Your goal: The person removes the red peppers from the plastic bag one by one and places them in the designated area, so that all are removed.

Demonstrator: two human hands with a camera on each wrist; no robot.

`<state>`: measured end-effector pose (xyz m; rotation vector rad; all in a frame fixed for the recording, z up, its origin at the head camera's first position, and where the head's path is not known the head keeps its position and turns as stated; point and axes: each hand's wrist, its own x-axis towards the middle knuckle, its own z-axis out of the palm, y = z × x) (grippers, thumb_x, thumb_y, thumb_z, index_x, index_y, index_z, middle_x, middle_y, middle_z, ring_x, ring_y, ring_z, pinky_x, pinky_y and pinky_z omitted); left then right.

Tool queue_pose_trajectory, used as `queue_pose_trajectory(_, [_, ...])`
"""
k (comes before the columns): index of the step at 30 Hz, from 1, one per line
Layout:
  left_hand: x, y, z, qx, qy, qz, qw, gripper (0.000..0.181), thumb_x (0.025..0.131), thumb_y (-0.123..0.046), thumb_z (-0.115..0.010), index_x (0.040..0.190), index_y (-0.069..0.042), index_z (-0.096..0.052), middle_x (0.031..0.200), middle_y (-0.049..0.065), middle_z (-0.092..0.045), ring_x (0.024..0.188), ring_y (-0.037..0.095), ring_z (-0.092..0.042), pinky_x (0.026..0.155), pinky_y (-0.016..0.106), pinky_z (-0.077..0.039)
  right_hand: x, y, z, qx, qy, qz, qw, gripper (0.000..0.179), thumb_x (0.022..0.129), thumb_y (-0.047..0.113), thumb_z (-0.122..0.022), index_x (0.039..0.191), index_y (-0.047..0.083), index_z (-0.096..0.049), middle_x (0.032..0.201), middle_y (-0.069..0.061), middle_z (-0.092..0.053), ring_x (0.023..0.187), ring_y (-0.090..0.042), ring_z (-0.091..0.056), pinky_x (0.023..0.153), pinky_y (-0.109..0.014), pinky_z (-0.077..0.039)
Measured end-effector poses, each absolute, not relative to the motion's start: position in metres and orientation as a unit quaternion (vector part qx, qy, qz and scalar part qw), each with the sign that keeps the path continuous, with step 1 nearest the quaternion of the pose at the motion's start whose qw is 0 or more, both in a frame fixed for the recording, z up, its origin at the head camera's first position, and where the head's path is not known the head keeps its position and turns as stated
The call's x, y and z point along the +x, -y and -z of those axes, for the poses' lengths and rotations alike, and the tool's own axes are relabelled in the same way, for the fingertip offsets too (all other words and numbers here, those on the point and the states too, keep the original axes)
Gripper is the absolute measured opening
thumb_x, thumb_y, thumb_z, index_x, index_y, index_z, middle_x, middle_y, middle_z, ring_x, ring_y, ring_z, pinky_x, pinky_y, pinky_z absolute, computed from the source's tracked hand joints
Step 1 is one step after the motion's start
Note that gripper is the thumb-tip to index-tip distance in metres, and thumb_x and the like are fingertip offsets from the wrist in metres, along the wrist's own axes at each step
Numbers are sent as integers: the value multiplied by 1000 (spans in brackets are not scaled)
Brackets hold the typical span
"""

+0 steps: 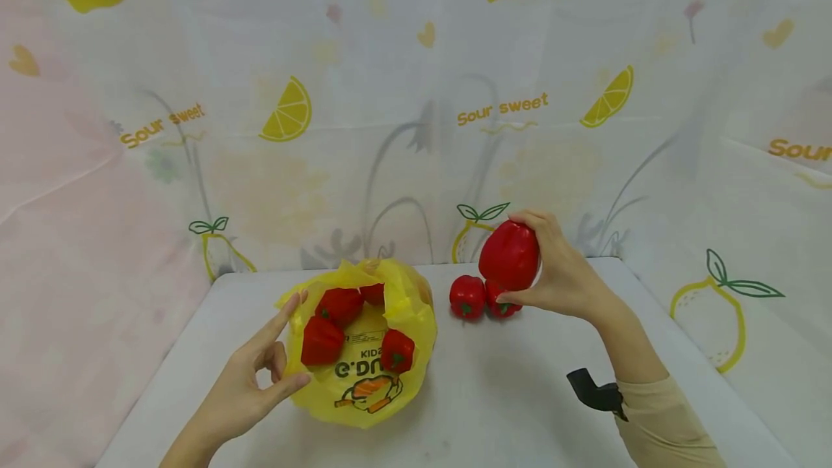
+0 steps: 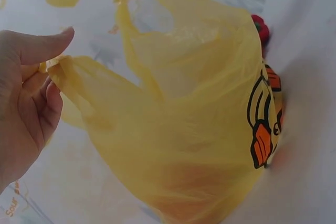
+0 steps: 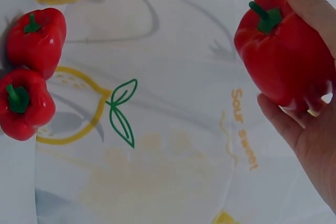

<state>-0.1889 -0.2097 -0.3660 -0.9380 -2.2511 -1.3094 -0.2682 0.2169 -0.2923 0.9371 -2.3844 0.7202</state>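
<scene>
Head view: right grip (image 1: pixel 562 280) grasping glossy red bell pepper (image 1: pixel 509 254), raised above white surface (image 1: pixel 494 396), right of open yellow plastic bag (image 1: pixel 418 309). Left grip (image 1: pixel 247 378) at bag's left side; cannot tell if pinching. Best: keep bag wide open, bring pepper over cleanly, lower gently.

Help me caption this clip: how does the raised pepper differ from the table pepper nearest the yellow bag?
The raised pepper is held in the right grip; the table pepper rests on the white table. In the head view, the raised pepper shows no stem; the table pepper's stem faces the camera. Both are red with green stems.
</scene>
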Motion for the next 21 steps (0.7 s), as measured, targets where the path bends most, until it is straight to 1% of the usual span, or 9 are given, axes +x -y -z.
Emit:
queue_pose_trajectory(3, [-189, 210, 366, -337, 797, 468, 182, 96, 69, 16, -75, 150, 1, -26, 79, -7, -51, 51, 4, -40, 50, 24, -38, -268, -219, 293, 341, 871, -263, 238, 107, 55, 19, -95, 140, 8, -31, 136, -11, -36, 121, -30, -45, 80, -48, -54])
queue_pose_trajectory(5, [-189, 211, 366, -337, 795, 470, 182, 96, 69, 16, -75, 150, 1, -26, 72, -10, -48, 51, 5, -40, 51, 24, -38, -268, -220, 294, 340, 871, -261, 239, 107, 55, 18, -95, 140, 8, -31, 137, -11, -36, 121, -30, -44, 80, -48, -54])
queue_pose_trajectory(8, [-189, 211, 366, -333, 797, 472, 179, 97, 70, 16, -75, 151, 0, -25, 102, -10, -61, 52, 5, -41, 51, 24, -39, -269, -221, 295, 342, 871, -259, 240, 107, 55, 18, -95, 141, 8, -31, 137, -11, -36, 121, -30, -44, 80, -48, -54])
queue_pose_trajectory(9, [-189, 211, 366, -332, 797, 472, 178, 97, 70, 15, -75, 151, 0, -25, 103, -12, -60, 52, 5, -41, 51, 24, -39, -269, -222, 296, 343, 870, -259, 240, 108, 55, 18, -95, 141, 8, -30, 137, -11, -36, 122, -30, -44, 80, -48, -54])
queue_pose_trajectory(12, [-188, 211, 366, -329, 799, 471, 176, 97, 70, 15, -76, 151, -1, -25, 98, -11, -61, 52, 5, -41, 51, 24, -39, -269, -224, 297, 343, 870, -260, 241, 108, 55, 18, -95, 141, 9, -30, 137, -11, -36, 122, -30, -44, 80, -48, -54])
queue_pose_trajectory(14, [-188, 210, 367, -327, 800, 471, 176, 96, 70, 14, -76, 151, -1, -26, 73, -11, -50, 51, 5, -41, 51, 24, -39, -269, -225, 297, 344, 869, -260, 242, 108, 55, 17, -95, 142, 9, -30, 137, -11, -36, 121, -30, -44, 79, -48, -54])
queue_pose_trajectory(15, [-188, 210, 367, -327, 800, 472, 177, 96, 70, 15, -76, 151, -1, -26, 68, -10, -44, 51, 5, -41, 51, 24, -39, -269, -226, 297, 344, 869, -260, 242, 108, 55, 17, -95, 142, 9, -30, 137, -11, -36, 121, -29, -44, 79, -48, -54])
queue_pose_trajectory(18, [-188, 210, 368, -326, 799, 473, 179, 97, 69, 16, -76, 151, 0, -26, 70, -5, -47, 50, 5, -40, 50, 24, -38, -269, -228, 297, 345, 870, -260, 239, 108, 56, 17, -94, 142, 9, -30, 137, -11, -37, 121, -29, -45, 79, -48, -54])
queue_pose_trajectory(21, [-188, 210, 369, -327, 796, 476, 181, 97, 69, 17, -75, 150, 0, -26, 74, -6, -49, 50, 5, -39, 50, 24, -38, -269, -230, 298, 342, 871, -260, 237, 108, 56, 16, -94, 142, 9, -30, 137, -11, -36, 120, -30, -45, 78, -47, -55])
